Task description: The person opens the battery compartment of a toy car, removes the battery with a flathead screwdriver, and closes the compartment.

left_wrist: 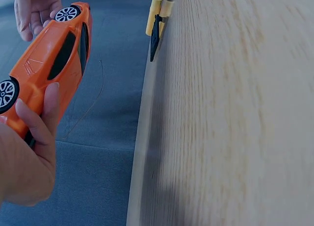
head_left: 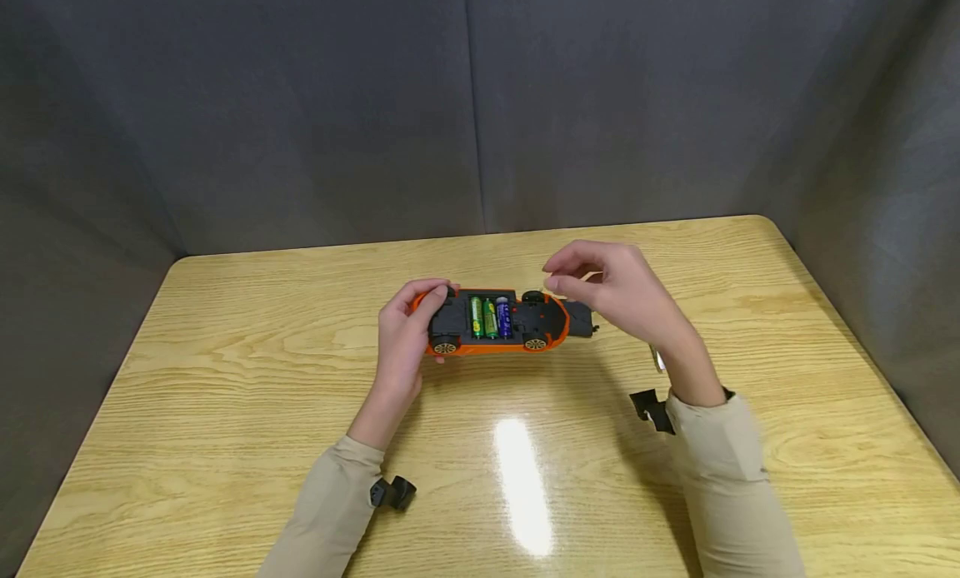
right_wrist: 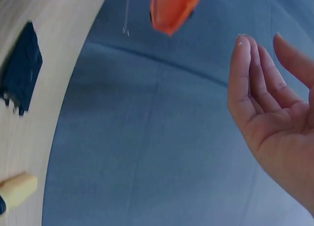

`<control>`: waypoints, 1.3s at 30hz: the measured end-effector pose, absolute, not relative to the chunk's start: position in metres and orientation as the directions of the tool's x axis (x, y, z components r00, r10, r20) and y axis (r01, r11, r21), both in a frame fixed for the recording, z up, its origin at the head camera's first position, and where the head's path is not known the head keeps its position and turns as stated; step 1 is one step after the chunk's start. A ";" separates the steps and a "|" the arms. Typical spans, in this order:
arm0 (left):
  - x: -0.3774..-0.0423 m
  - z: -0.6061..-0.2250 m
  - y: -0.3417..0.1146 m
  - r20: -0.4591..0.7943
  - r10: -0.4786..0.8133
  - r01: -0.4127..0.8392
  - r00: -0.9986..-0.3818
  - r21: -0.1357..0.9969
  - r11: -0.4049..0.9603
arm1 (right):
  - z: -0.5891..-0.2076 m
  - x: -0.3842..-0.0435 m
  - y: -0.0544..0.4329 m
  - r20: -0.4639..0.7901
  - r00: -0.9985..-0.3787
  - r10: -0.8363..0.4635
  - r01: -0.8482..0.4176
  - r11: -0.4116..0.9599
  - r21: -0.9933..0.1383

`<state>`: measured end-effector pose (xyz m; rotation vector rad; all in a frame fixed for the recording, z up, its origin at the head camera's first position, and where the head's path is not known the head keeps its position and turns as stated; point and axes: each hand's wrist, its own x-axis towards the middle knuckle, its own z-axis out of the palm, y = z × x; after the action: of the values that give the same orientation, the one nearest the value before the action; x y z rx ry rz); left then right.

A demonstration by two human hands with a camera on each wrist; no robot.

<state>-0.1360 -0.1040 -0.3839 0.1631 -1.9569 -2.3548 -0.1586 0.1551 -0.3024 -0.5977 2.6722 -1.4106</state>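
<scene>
My left hand grips one end of an orange toy car, thumb on its black underside. The car is upside down above the table, and its open battery bay shows two green batteries and a blue battery side by side. Near the car's other end is my right hand, fingers loosely bent and apart from the car; in the right wrist view nothing lies in its palm. Past that end, a black plastic cover with small tabs rests on the table.
A tool with a yellow handle lies on the table beyond the cover; in the head view, a small shiny piece shows beside the right wrist. Grey cloth panels stand behind the wooden table and at both sides.
</scene>
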 end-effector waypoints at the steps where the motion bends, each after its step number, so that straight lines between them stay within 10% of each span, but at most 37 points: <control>1: -0.136 -0.384 -0.104 -0.033 -0.127 -0.010 -0.991 0.983 -0.182 | -0.304 -0.158 0.152 0.123 -0.918 -0.377 -0.316 0.508 -0.802; 39: -0.135 -0.381 -0.102 -0.045 -0.114 -0.026 -0.993 0.987 -0.161 | -0.329 -0.150 0.104 0.167 -0.770 -0.616 -0.591 0.589 -0.551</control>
<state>-0.1346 -0.1020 -0.3813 0.1665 -1.9964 -2.3448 -0.1502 0.1043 -0.3287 -1.0507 2.7636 -0.9337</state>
